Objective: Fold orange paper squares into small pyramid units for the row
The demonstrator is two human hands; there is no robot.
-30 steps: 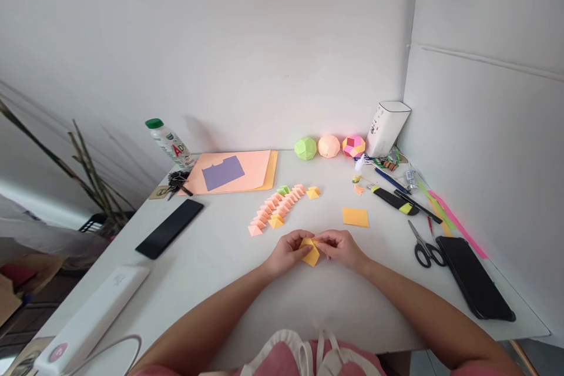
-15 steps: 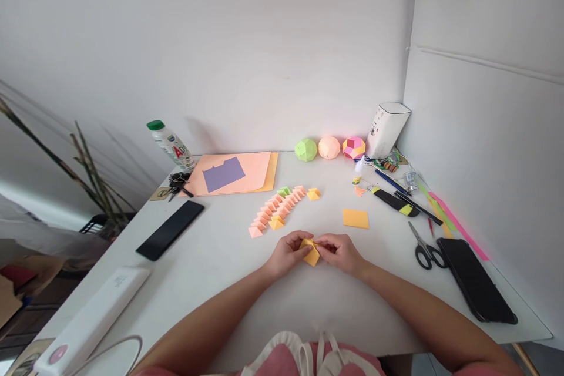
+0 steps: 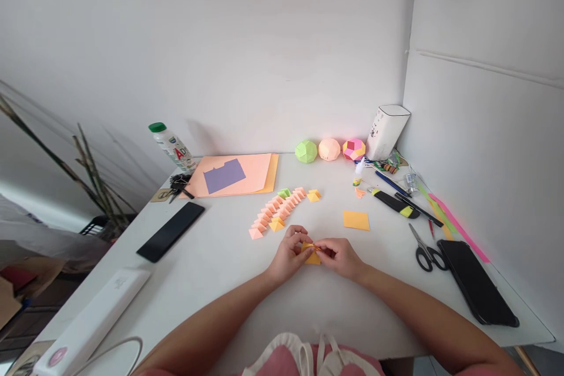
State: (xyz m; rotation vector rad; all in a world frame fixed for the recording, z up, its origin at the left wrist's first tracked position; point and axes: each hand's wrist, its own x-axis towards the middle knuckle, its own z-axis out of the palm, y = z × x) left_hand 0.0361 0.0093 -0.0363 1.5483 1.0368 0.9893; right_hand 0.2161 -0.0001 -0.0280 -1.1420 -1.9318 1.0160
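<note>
My left hand [image 3: 288, 254] and my right hand [image 3: 339, 257] meet over the white table [image 3: 211, 264] and pinch a small folded orange paper piece [image 3: 312, 256] between their fingertips. Only part of the paper shows between the fingers. Just beyond my hands lies a row of several folded paper units [image 3: 277, 211], mostly peach with a green and two yellow-orange ones. A flat orange paper square [image 3: 356, 221] lies to the right of them.
Three paper balls [image 3: 329, 149] stand by the wall next to a white box [image 3: 386, 131]. Scissors [image 3: 425, 249], a black phone [image 3: 476, 283], pens and a knife lie right. Left: peach sheets [image 3: 235, 174], keys, bottle [image 3: 171, 145], another phone [image 3: 170, 230], white device [image 3: 88, 323].
My fingers have closed in over the orange piece, so less of it shows than before. Both hands stay in the same spot on the table.
</note>
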